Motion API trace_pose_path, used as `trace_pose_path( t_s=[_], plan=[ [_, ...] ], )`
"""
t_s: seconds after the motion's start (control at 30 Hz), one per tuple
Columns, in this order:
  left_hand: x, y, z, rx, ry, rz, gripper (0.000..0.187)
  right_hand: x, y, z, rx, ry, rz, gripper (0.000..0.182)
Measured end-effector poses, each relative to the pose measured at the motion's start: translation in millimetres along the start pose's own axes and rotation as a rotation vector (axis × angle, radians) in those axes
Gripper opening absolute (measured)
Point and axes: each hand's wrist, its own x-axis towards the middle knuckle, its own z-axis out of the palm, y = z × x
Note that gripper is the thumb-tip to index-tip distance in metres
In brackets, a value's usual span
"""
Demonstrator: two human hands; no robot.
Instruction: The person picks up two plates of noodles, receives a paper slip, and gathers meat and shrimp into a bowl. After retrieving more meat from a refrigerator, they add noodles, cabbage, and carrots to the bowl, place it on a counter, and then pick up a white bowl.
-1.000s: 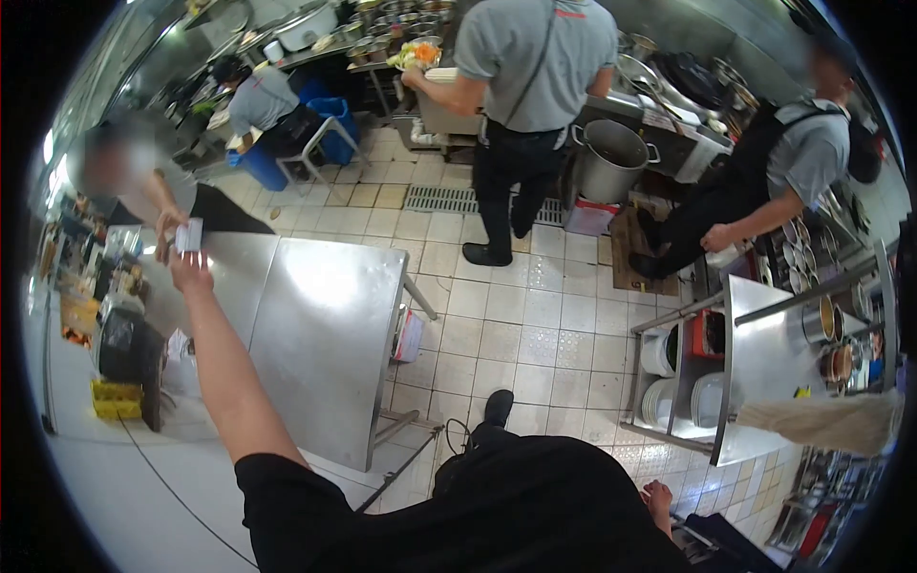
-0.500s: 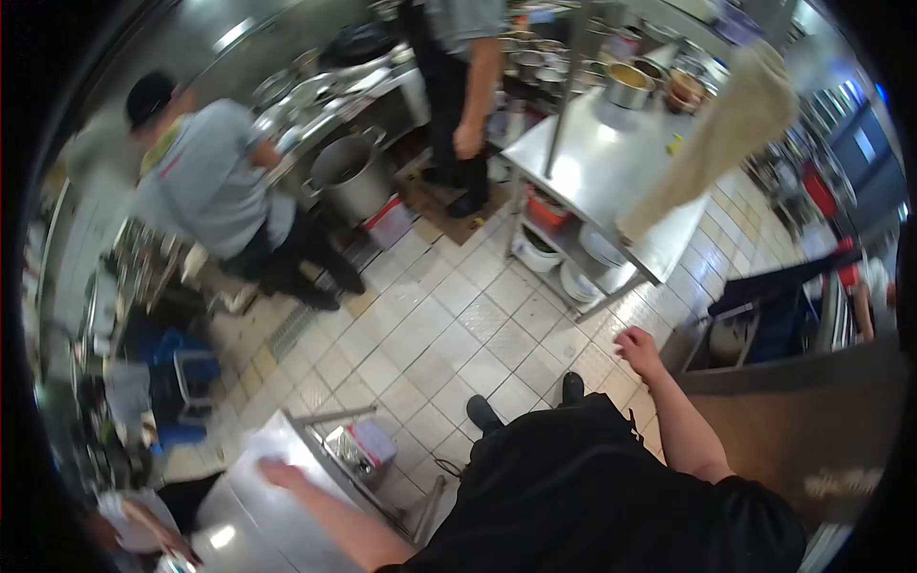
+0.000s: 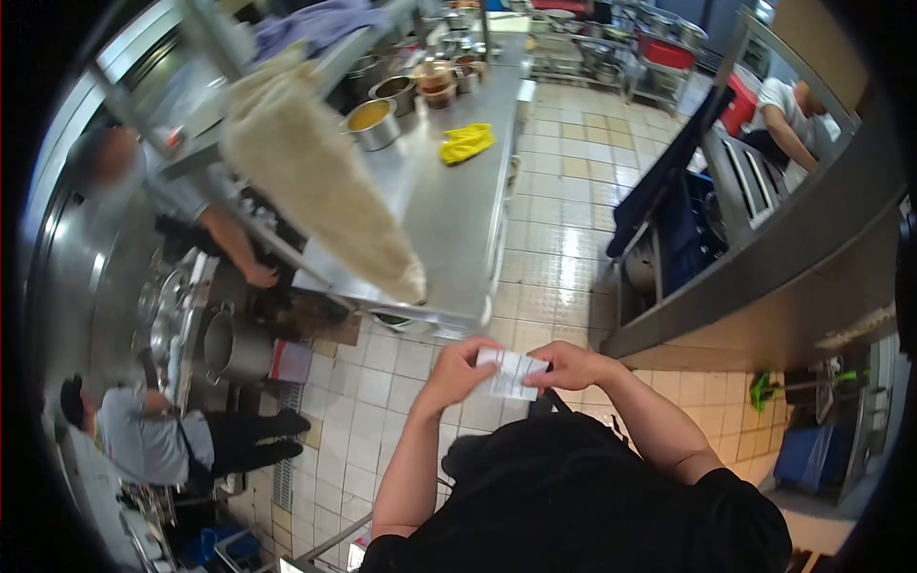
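A small white paper slip (image 3: 510, 373) with lines of dark print is held in front of my body. My left hand (image 3: 457, 374) pinches its left edge, thumb on top. On the other side, my right hand (image 3: 571, 366) grips the right edge, also with the thumb over the paper. The print is too small to read. Beyond my hands stands a steel table (image 3: 449, 210), and a beige cloth (image 3: 310, 172) hangs down in front of it.
On the table are a yellow cloth (image 3: 466, 143) and a pot of yellow contents (image 3: 372, 124). Two people in grey shirts work at the left, near a large stockpot (image 3: 234, 349). Another person (image 3: 788, 119) is beyond the counter (image 3: 745, 296) at the right. Tiled floor runs between.
My view has turned to the right. My hands, apart before with the left over a steel surface, have come together, and both now hold the paper slip.
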Motion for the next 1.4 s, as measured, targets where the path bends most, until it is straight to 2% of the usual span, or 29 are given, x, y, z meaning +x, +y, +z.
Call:
trace_pose_path(
  t_s=[0.03,0.1,0.13,0.2,0.23,0.27,0.33,0.37,0.5,0.67,0.73,0.8,0.93,1.13,1.17,1.2,1.27,1.3,1.33,1.4],
  plan=[
    [16,6,7,-0.015,-0.03,-0.004,0.035,-12,3,-9,0.207,0.122,-0.001,0.026],
    [46,20,24,-0.777,0.102,-0.026,0.058,-30,3,-30,0.503,0.356,-0.047,0.019],
    [62,21,37,-0.795,0.09,-0.049,0.058,-36,-1,-42,0.514,0.37,-0.021,0.019],
    [87,20,62,-0.982,-0.111,0.057,0.068,-42,-6,-64,0.641,0.572,-0.076,0.02],
    [98,19,71,-0.952,-0.227,0.077,0.062,-43,-8,-71,0.653,0.588,-0.061,0.02],
    [110,21,77,-0.958,-0.24,0.061,0.062,-43,-9,-79,0.677,0.58,-0.08,0.021],
    [141,32,85,-1.042,-0.154,-0.066,0.058,-40,-4,-97,0.701,0.582,-0.104,0.022],
    [160,48,88,-1.023,-0.1,-0.059,0.05,-38,1,-106,0.707,0.57,-0.083,0.021],
    [232,68,80,-1.038,-0.079,-0.05,0.041,-26,13,-150,0.694,0.608,-0.05,0.019],
    [317,88,61,-1.063,-0.096,0.005,0.043,3,9,-228,0.695,0.689,-0.143,0.018],
    [352,102,55,-1.153,-0.159,0.025,0.043,13,2,-262,0.707,0.692,-0.125,0.019],
    [392,113,51,-1.117,-0.218,0.054,0.044,22,0,-297,0.742,0.665,-0.127,0.025],
    [462,117,48,-1.122,-0.306,-0.044,0.04,45,5,-354,0.65,0.781,-0.141,0.026],
    [551,117,25,-1.085,-0.174,-0.057,0.029,80,19,-430,0.732,0.893,-0.194,0.014],
    [558,129,25,-1.051,-0.031,-0.105,0.024,89,25,-442,0.684,0.914,-0.219,0.013],
    [574,116,18,-1.049,-0.004,-0.09,0.024,101,32,-459,0.632,0.928,-0.248,0.014],
    [608,94,0,-1.254,-0.094,0.084,0.02,131,53,-492,0.605,0.831,-0.273,0.016],
    [620,96,-2,-1.214,0.102,0.071,0.021,145,56,-508,0.58,0.788,-0.271,0.016],
    [634,107,-10,-1.203,0.132,0.109,0.021,161,58,-525,0.553,0.744,-0.269,0.016],
    [662,124,-24,-1.135,0.378,0.198,0.023,194,59,-564,0.534,0.66,-0.316,0.017]
  ],
)
